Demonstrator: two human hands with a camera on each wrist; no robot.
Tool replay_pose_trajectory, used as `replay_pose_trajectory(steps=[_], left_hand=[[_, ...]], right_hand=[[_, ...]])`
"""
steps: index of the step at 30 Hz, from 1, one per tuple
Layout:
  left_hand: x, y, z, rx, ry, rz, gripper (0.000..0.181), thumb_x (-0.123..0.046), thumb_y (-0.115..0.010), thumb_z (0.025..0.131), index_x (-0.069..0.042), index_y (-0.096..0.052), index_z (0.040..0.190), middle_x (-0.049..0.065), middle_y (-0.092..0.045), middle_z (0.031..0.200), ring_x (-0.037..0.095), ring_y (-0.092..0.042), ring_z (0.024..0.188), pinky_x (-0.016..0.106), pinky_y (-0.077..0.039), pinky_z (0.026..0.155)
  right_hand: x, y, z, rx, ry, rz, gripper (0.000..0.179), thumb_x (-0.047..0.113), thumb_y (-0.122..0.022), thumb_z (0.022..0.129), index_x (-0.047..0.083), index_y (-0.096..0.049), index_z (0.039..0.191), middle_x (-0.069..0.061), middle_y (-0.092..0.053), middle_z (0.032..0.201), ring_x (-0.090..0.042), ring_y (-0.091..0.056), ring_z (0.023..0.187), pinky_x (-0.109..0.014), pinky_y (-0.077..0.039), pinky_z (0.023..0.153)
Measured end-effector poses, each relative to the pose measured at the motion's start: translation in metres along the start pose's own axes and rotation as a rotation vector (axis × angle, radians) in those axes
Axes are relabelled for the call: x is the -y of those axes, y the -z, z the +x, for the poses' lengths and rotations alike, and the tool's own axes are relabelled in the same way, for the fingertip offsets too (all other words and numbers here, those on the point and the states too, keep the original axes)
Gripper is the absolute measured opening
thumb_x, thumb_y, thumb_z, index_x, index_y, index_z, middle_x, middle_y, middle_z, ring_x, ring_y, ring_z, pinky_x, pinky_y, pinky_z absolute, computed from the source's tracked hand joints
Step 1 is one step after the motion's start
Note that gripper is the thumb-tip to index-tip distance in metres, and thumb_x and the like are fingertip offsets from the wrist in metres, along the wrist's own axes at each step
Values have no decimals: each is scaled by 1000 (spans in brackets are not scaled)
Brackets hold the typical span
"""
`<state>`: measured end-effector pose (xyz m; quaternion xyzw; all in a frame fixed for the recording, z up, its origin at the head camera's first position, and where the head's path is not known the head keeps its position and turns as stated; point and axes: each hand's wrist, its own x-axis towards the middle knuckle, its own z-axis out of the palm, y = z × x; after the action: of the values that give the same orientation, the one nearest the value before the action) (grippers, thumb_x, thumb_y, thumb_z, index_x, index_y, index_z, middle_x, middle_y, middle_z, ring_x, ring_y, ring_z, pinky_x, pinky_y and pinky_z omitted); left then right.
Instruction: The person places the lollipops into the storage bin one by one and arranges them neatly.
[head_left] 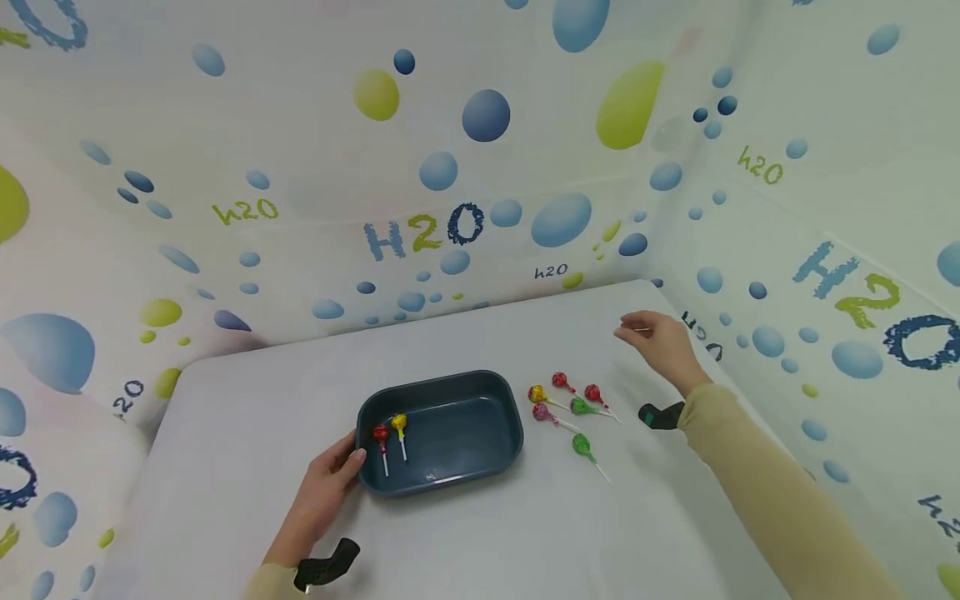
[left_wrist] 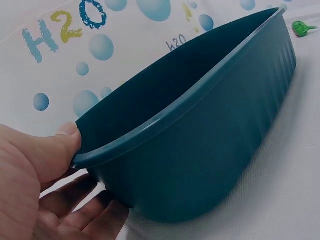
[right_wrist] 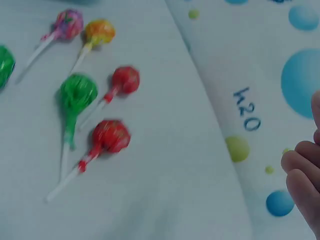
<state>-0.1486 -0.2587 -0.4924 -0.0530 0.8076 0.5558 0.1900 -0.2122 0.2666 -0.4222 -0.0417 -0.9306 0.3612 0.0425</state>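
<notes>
My left hand grips the left end of a dark blue-green plastic tray, thumb over the rim and fingers against the outer wall. Inside it, a red lollipop and a yellow lollipop lie side by side near that end. My right hand is raised over the table's far right, its fingers loosely bent and no lollipop visible in them. Between tray and right hand lie a purple lollipop, a yellow one, red ones and green ones.
A white-covered table carries everything. Behind it and to the right stand white walls printed with blue and green drops and H2O lettering. Black straps with small devices sit on both wrists.
</notes>
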Motion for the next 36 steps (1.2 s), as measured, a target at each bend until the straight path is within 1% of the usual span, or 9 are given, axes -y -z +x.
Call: replay_pose_trajectory(steps=[3,8,14,17,20,29,36], left_hand=[[1,1,-1,-8,1,-15,59,-20,-46,110,-2,-23,162,24,-25,167,41,-33,152,46,-39,113],[2,0,0,-5,1,-50,59,-19,-45,111,-2,-22,162,24,-24,167,41,-32,152,46,-38,114],[3,-1,2,-4,-5,-67,58,-16,-43,111,-2,-19,162,24,-21,169,42,-30,154,47,-36,115],[4,-1,3,-7,-9,-78,58,-16,-43,111,-1,-19,162,24,-20,169,42,-28,154,48,-36,116],[6,-2,4,-9,-15,-87,58,-15,-43,111,-1,-19,162,24,-19,169,42,-26,155,48,-35,116],[10,-4,8,-7,-22,-100,58,-14,-43,111,0,-20,162,24,-20,169,42,-27,155,48,-35,115],[10,-7,10,-6,-28,-93,58,-14,-43,110,0,-20,162,24,-21,168,42,-29,154,46,-36,114]], right_hand=[[-12,-6,-1,15,-20,7,44,32,-62,103,1,-63,134,-21,-68,130,-39,-66,119,-54,-56,99],[-22,-29,-4,66,-25,36,41,25,-64,102,0,-63,134,-21,-70,128,-38,-67,118,-53,-56,101],[-36,-58,-13,172,-22,51,38,19,-63,102,2,-63,136,-20,-68,133,-38,-65,123,-52,-53,107],[-42,-67,-17,234,-19,61,37,15,-64,102,3,-63,137,-19,-66,136,-37,-63,125,-52,-52,109],[-48,-73,-18,274,-8,45,38,15,-64,101,4,-63,137,-18,-66,138,-37,-62,127,-52,-51,110],[-53,-80,-16,303,33,3,38,15,-66,100,6,-65,137,-17,-67,135,-36,-62,124,-54,-51,109],[-58,-84,-14,280,53,-35,35,13,-66,100,6,-68,133,-17,-69,131,-34,-64,119,-53,-53,107]])
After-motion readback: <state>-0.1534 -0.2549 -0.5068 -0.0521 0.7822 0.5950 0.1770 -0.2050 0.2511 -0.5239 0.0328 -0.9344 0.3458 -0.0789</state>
